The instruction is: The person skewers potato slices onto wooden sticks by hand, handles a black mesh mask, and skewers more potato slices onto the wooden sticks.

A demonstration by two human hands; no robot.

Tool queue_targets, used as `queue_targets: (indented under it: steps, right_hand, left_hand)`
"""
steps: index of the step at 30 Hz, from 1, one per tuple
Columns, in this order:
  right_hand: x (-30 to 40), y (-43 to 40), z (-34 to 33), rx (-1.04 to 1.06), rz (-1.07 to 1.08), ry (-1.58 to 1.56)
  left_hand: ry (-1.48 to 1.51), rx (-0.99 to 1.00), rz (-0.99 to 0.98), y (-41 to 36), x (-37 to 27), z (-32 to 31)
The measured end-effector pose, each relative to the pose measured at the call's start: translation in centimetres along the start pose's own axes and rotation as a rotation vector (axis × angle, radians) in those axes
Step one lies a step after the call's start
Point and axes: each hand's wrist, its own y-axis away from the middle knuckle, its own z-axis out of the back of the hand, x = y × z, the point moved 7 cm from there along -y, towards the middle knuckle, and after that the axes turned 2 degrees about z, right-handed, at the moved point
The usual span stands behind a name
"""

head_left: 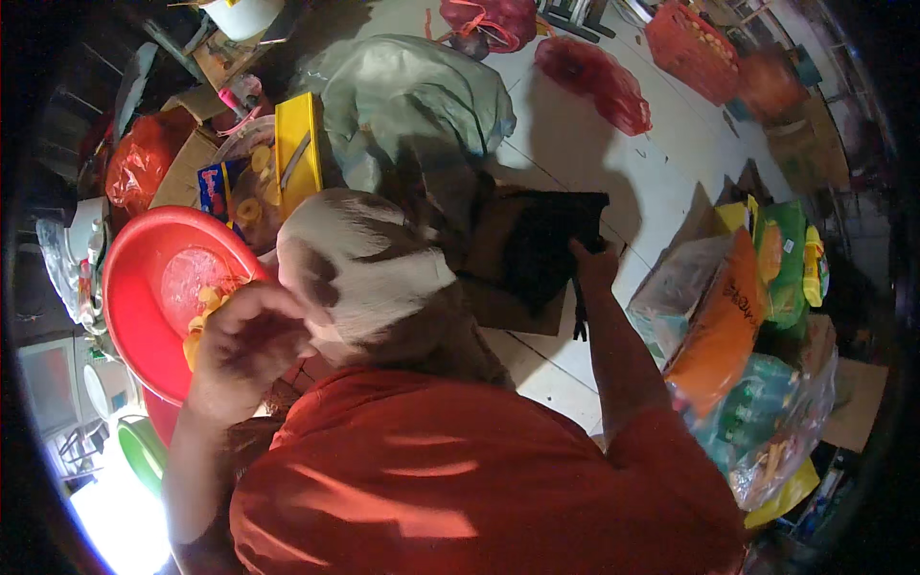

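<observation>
My left hand [251, 345] is raised, with its fingers curled and apart, and I see nothing in it. It is nearest to a red plastic basin [140, 309], whose right side it partly covers. Yellow-orange pieces [192, 341] show in the basin beside the hand. My right hand [598, 264] grips the right edge of a black fabric item [543, 244]; a thin dark strap [579, 309] hangs below the hand. The black item lies over a cardboard box [532, 316], and its folds are too dark to make out.
Left are a yellow box [295, 154], a red plastic bag [136, 169] and a green basin [141, 453]. A pale green sack [417, 100] and red mesh bag [596, 83] lie ahead on the tiled floor [661, 172]. Right stand an orange packet [722, 323] and a clear bag [783, 445].
</observation>
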Motion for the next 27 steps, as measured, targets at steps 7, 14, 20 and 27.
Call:
queue_targets:
  steps: [7,14,20,27]
  right_hand:
    - [1.1,1.3,-1.8,0.155,0.087,-0.02]
    - [2.6,1.5,0.0,0.238,0.243,0.08]
    - [2.4,3.7,-1.9,0.479,0.276,0.343]
    - [3.6,1.9,-0.9,0.516,0.46,0.57]
  left_hand:
    - [0.299,-0.53,0.239,8.6,6.7,7.2]
    - [0.404,-0.744,0.285,12.9,11.1,8.1]
    - [0.503,-0.787,0.264,14.3,12.5,8.1]
    - [0.4,-0.862,0.25,17.0,10.7,9.7]
